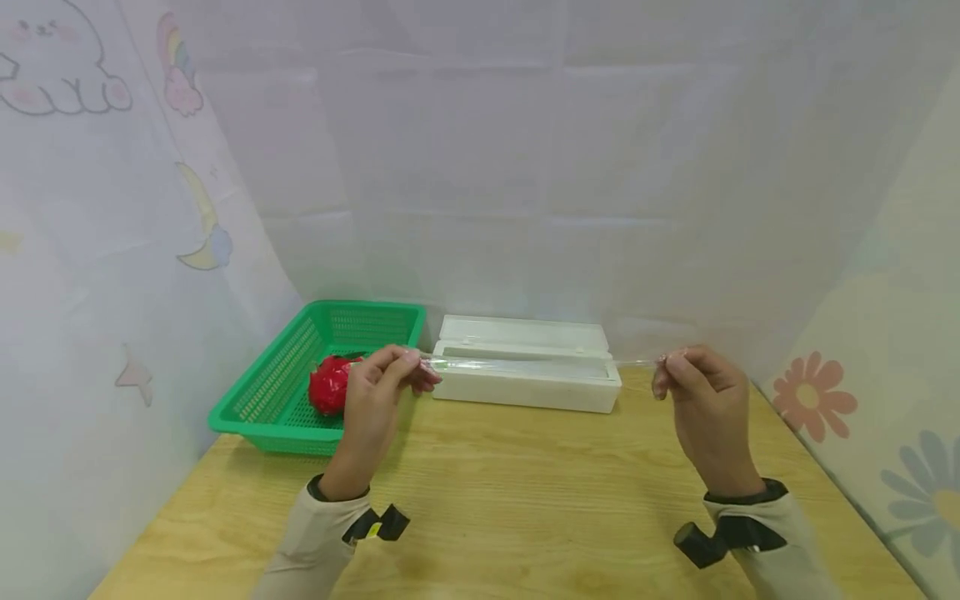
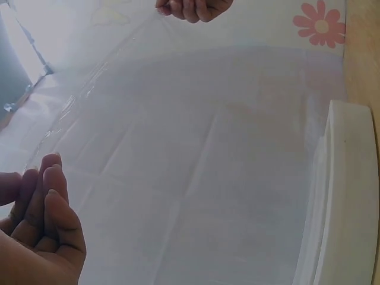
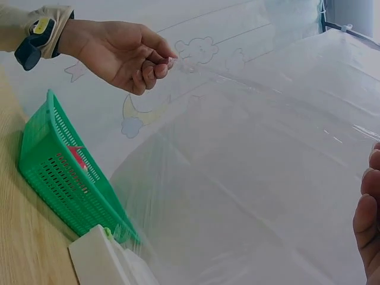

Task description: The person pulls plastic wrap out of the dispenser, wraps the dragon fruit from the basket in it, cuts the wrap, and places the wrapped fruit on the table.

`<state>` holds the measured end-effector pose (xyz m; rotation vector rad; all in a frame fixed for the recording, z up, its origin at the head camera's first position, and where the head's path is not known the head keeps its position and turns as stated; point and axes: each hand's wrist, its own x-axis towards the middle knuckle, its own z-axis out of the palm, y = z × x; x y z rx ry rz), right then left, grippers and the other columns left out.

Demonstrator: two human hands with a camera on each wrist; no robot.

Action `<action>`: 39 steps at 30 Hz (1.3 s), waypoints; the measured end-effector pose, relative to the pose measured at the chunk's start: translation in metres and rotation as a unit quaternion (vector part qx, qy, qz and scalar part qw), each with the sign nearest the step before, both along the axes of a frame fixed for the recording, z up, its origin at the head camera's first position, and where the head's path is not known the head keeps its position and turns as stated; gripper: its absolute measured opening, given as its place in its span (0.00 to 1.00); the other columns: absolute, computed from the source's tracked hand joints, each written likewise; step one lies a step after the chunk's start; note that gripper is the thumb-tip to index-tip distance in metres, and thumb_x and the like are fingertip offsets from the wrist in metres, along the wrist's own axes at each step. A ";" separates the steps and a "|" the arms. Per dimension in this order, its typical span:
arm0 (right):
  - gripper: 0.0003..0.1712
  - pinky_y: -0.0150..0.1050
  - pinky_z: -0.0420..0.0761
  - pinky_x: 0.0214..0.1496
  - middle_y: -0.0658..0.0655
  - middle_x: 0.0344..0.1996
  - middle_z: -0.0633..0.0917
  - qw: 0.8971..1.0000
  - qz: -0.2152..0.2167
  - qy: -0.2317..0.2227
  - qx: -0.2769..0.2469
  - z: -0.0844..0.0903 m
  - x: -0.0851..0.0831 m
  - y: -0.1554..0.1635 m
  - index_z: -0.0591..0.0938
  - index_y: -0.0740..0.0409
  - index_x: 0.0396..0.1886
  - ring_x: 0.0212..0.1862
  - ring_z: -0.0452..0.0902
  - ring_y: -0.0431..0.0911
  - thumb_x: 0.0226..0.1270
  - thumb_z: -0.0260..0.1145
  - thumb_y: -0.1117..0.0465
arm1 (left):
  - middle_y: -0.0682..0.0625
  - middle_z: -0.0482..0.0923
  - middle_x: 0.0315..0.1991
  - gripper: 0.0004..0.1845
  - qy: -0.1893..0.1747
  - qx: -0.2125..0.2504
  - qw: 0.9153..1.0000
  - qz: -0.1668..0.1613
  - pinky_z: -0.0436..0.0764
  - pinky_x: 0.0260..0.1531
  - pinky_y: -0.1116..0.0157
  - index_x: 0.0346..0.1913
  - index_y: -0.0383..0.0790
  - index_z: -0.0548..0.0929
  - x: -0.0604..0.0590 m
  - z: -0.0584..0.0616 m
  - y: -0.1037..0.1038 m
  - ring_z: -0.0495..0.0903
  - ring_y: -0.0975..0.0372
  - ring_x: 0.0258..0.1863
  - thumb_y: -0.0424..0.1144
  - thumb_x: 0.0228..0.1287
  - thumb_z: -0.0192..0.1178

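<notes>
A sheet of clear cling film (image 1: 517, 365) is stretched between both hands, its upper edge drawn into a thin, shiny line. My left hand (image 1: 375, 398) pinches one end between thumb and fingers, in front of the green basket's right side. At the other end, my right hand (image 1: 711, 404) pinches the film the same way, beyond the right end of the white box (image 1: 525, 390). The box stands with its lid (image 1: 525, 332) raised at the back. In the right wrist view the film (image 3: 261, 86) slopes from the left hand (image 3: 122, 56) towards the right fingers (image 3: 369, 202).
A green plastic basket (image 1: 288, 444) stands at the left back of the wooden table (image 1: 480, 492). Inside it lies a glossy red dragon fruit (image 1: 327, 385). A pale cloth (image 1: 480, 167) hangs behind the box, and printed sheets cover both sides.
</notes>
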<state>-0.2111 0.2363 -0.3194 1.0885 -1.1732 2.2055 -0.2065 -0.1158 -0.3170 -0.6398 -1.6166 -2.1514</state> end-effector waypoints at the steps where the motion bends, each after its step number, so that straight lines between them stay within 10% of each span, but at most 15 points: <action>1: 0.17 0.36 0.80 0.34 0.64 0.31 0.84 1.000 0.004 0.004 0.005 -0.002 0.002 0.001 0.79 0.80 0.34 0.31 0.79 0.49 0.71 0.43 0.85 | 0.48 0.85 0.27 0.11 0.001 -0.014 1.000 0.002 0.80 0.28 0.67 0.30 0.30 0.79 0.003 -0.002 -0.002 0.84 0.60 0.26 0.29 0.73 0.53; 17: 0.19 0.40 0.59 0.29 0.62 0.29 0.79 0.985 0.141 0.067 0.073 -0.030 0.022 0.013 0.78 0.79 0.36 0.28 0.60 0.51 0.69 0.39 0.85 | 0.49 0.85 0.28 0.09 0.034 -0.202 0.979 -0.014 0.81 0.29 0.64 0.31 0.30 0.81 0.036 -0.024 -0.023 0.83 0.62 0.28 0.24 0.70 0.54; 30: 0.18 0.40 0.68 0.33 0.68 0.34 0.84 0.986 0.156 0.058 0.004 -0.035 0.023 0.033 0.77 0.85 0.38 0.33 0.73 0.53 0.68 0.39 0.86 | 0.53 0.85 0.32 0.09 0.092 -0.316 0.942 -0.074 0.83 0.35 0.63 0.35 0.42 0.86 0.043 -0.037 0.013 0.81 0.65 0.32 0.31 0.72 0.58; 39: 0.18 0.40 0.65 0.31 0.68 0.32 0.83 0.985 0.166 0.036 -0.010 -0.045 0.025 0.035 0.77 0.85 0.35 0.33 0.73 0.54 0.68 0.38 0.86 | 0.53 0.85 0.31 0.11 -0.036 -0.382 0.913 -0.141 0.80 0.36 0.66 0.33 0.42 0.86 0.061 -0.066 0.011 0.79 0.70 0.32 0.40 0.73 0.58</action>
